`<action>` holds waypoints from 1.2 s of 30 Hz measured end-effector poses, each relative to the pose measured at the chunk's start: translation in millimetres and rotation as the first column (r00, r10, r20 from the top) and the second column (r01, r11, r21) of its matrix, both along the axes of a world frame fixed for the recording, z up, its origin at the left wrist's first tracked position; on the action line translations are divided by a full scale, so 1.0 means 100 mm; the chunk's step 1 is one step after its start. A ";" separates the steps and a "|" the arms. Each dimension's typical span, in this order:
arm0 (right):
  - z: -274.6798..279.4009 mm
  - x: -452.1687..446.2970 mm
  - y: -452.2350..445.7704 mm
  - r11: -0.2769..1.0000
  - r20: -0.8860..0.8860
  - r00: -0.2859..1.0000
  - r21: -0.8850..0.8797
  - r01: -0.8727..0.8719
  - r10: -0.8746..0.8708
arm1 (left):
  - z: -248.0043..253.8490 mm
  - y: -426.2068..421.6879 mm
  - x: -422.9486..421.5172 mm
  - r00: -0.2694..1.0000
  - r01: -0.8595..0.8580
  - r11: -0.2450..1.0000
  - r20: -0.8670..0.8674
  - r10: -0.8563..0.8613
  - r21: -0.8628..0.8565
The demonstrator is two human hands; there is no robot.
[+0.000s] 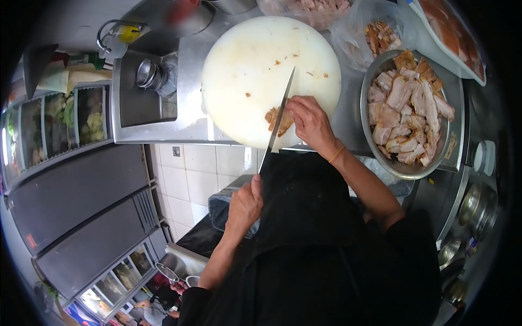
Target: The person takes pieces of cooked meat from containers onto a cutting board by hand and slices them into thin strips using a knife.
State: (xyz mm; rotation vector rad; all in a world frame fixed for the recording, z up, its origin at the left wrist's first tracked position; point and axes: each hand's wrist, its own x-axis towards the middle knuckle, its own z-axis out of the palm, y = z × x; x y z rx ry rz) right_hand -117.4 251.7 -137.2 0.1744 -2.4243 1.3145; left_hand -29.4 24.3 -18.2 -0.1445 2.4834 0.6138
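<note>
My left hand (244,207) is closed round the handle of a long knife (284,100). The blade points up and away over a round white cutting board (234,60) and crosses a small browned piece of meat (285,121) near the board's front edge. Fingers of my right hand (312,123) are pressed together on the right side of that piece. A few small brown scraps (248,95) lie on the board. To the right, a metal bowl (370,151) holds several cut pieces of meat (409,111).
Clear bags with meat (382,37) and a white tray of meat (454,32) stand at the back right. A sink (142,106) with metal cups is on the left, beyond it a fridge (81,185). Other people (157,308) are at the lower left.
</note>
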 end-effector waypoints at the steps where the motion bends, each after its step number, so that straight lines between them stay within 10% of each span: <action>1: -0.01 -0.02 0.02 1.000 0.009 1.000 -0.003 0.009 -0.009 | 0.03 0.02 -0.06 1.000 -0.010 1.000 -0.018 0.010 0.009; 36: 0.01 -0.06 0.19 0.999 -0.010 0.999 -0.013 -0.037 0.037 | -0.10 0.14 -0.17 0.999 0.033 0.999 -0.006 -0.033 0.042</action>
